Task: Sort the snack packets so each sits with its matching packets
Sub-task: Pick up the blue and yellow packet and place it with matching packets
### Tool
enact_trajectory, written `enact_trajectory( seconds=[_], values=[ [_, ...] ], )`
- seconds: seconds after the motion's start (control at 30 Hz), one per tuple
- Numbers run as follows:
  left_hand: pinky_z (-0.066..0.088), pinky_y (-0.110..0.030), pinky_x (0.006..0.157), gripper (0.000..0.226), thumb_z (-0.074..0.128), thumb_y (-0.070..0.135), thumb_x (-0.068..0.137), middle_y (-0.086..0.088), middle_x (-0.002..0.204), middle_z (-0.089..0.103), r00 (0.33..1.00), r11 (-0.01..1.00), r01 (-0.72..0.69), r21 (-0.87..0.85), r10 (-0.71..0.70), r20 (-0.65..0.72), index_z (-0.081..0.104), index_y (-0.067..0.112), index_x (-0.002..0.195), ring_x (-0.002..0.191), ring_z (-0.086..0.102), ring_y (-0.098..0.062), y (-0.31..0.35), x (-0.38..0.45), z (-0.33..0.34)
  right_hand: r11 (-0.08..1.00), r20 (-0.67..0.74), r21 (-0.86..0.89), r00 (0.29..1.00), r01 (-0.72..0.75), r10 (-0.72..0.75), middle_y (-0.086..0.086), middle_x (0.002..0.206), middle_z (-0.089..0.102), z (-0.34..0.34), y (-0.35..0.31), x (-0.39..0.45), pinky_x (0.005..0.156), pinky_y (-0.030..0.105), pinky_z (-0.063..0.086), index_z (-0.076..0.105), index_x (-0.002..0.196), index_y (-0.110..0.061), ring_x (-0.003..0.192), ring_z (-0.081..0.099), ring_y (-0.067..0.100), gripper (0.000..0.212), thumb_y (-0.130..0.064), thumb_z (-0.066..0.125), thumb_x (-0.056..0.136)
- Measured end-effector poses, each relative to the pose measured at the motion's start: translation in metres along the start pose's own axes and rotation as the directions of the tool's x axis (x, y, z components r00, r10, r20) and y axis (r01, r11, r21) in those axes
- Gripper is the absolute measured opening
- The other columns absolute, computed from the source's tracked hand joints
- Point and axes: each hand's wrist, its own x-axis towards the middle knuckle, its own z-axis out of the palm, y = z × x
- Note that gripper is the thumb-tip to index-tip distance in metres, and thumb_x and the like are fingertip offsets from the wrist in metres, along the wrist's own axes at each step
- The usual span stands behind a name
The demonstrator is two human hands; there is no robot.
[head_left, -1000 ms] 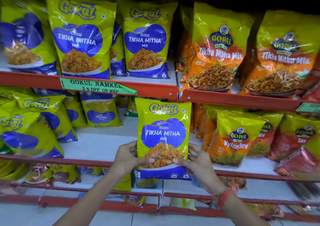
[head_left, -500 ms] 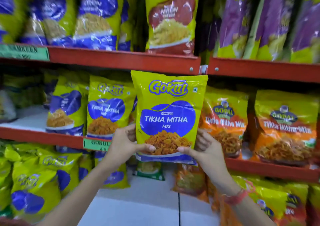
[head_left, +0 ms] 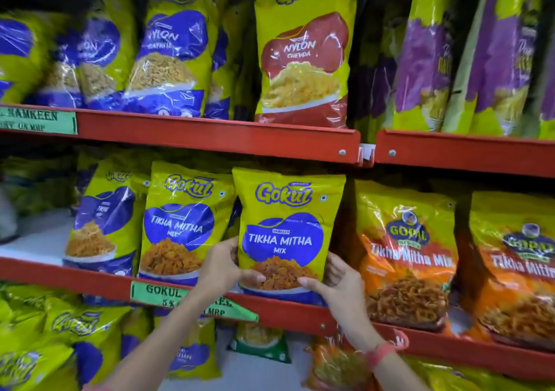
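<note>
A yellow and blue Gokul Tikha Mitha Mix packet (head_left: 286, 228) stands upright at the front of the middle red shelf (head_left: 285, 311). My left hand (head_left: 223, 269) grips its lower left edge and my right hand (head_left: 338, 281) grips its lower right corner. Directly to its left stand matching Gokul Tikha Mitha Mix packets (head_left: 181, 225), and another (head_left: 102, 225) leans further left. On its right stand orange Gopal Tikha Mitha Mix packets (head_left: 405, 252).
The upper shelf (head_left: 210, 134) carries blue Gokul Nylon packets (head_left: 168, 60), a red Nylon Chevda packet (head_left: 301, 57) and purple packets (head_left: 426, 60). Green price labels (head_left: 168, 294) hang on the shelf edges. More yellow packets (head_left: 60, 342) lie on the lower shelf.
Both hands have lifted the Gokul packet from the lower shelf level up to the middle shelf and set it in beside the matching packets. The view has tilted upward.
</note>
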Motion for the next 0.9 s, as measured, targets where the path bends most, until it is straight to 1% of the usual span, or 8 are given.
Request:
enact_trajectory(
  seconds=[0.13, 0.27, 0.37, 0.47, 0.57, 0.77, 0.83, 0.9],
  values=[
    [0.059, -0.023, 0.076, 0.085, 0.091, 0.046, 0.026, 0.003, 0.103, 0.073, 0.998, 0.992, 0.043, -0.120, -0.038, 0.042, 0.061, 0.022, 0.102, 0.099, 0.070, -0.016, -0.002, 0.010, 0.001, 0.998, -0.003, 0.050, 0.999, -0.046, 0.046, -0.003, 0.110, 0.075, 0.001, -0.004, 0.010, 0.080, 0.017, 0.057, 0.064, 0.108, -0.029, 0.096, 0.071, -0.002, 0.054, -0.002, 0.084, 0.066],
    [0.048, -0.035, 0.102, 0.086, 0.086, 0.037, 0.059, -0.002, 0.129, 0.059, 0.991, 0.942, 0.020, -0.334, -0.064, -0.121, 0.049, 0.010, 0.132, 0.117, 0.059, -0.015, 0.032, 0.039, 0.002, 0.967, -0.051, 0.254, 0.999, 0.007, 0.006, -0.002, 0.123, 0.069, 0.005, -0.044, 0.047, 0.093, 0.026, 0.054, 0.057, 0.131, -0.012, 0.111, 0.067, 0.009, 0.060, -0.016, 0.078, 0.075],
    [0.048, -0.032, 0.100, 0.059, 0.076, 0.020, 0.076, -0.005, 0.118, 0.062, 0.948, 0.885, -0.023, -0.465, -0.128, -0.290, 0.054, 0.003, 0.128, 0.110, 0.061, -0.016, 0.053, 0.054, 0.010, 0.909, -0.276, 0.413, 0.958, 0.051, 0.072, 0.000, 0.106, 0.069, 0.006, -0.072, 0.072, 0.092, 0.026, 0.053, 0.060, 0.127, -0.009, 0.099, 0.067, 0.013, 0.047, -0.009, 0.072, 0.082],
    [0.058, -0.019, 0.073, 0.033, 0.078, 0.015, 0.073, 0.000, 0.087, 0.075, 0.891, 0.753, -0.049, -0.657, -0.264, -0.370, 0.064, 0.012, 0.103, 0.075, 0.072, -0.005, 0.059, 0.061, 0.016, 0.853, -0.375, 0.516, 0.916, 0.079, 0.142, 0.004, 0.092, 0.072, 0.005, -0.082, 0.084, 0.097, 0.041, 0.050, 0.071, 0.101, -0.011, 0.098, 0.064, 0.025, 0.020, -0.002, 0.069, 0.083],
    [0.053, -0.030, 0.093, 0.042, 0.082, 0.011, 0.067, -0.007, 0.099, 0.070, 0.817, 0.696, -0.084, -0.713, -0.362, -0.449, 0.067, 0.008, 0.107, 0.094, 0.068, -0.016, 0.065, 0.068, 0.011, 0.851, -0.395, 0.518, 0.907, 0.089, 0.146, 0.003, 0.089, 0.071, 0.005, -0.081, 0.085, 0.089, 0.037, 0.050, 0.070, 0.088, -0.018, 0.096, 0.064, 0.025, 0.019, 0.000, 0.068, 0.084],
    [0.049, -0.026, 0.083, 0.029, 0.068, 0.016, 0.083, -0.015, 0.101, 0.071, 0.749, 0.837, -0.197, -0.510, -0.208, -0.630, 0.064, 0.004, 0.110, 0.086, 0.066, -0.017, 0.068, 0.070, 0.015, 0.906, -0.444, 0.402, 0.894, 0.133, 0.066, 0.010, 0.103, 0.070, 0.014, -0.078, 0.091, 0.103, 0.042, 0.048, 0.067, 0.106, -0.011, 0.103, 0.065, 0.026, 0.019, -0.003, 0.059, 0.091],
    [0.048, -0.034, 0.091, 0.036, 0.050, 0.028, 0.095, -0.015, 0.123, 0.066, 0.726, 0.968, -0.176, -0.181, 0.003, -0.688, 0.056, 0.010, 0.126, 0.110, 0.063, -0.028, 0.057, 0.060, 0.026, 0.984, -0.456, 0.044, 0.880, 0.172, -0.134, 0.001, 0.128, 0.061, 0.026, -0.072, 0.073, 0.104, 0.023, 0.039, 0.056, 0.133, -0.012, 0.124, 0.054, 0.014, 0.035, -0.018, 0.051, 0.098],
    [0.030, -0.039, 0.114, 0.047, 0.036, 0.031, 0.099, -0.012, 0.149, 0.043, 0.742, 0.937, -0.280, 0.211, 0.351, -0.571, 0.037, 0.014, 0.143, 0.139, 0.038, -0.024, 0.044, 0.046, 0.039, 0.871, -0.289, -0.378, 0.854, 0.314, -0.434, 0.000, 0.158, 0.030, 0.042, -0.059, 0.049, 0.118, 0.020, 0.019, 0.030, 0.151, -0.013, 0.147, 0.022, 0.007, 0.055, -0.031, 0.042, 0.101]
  ],
)
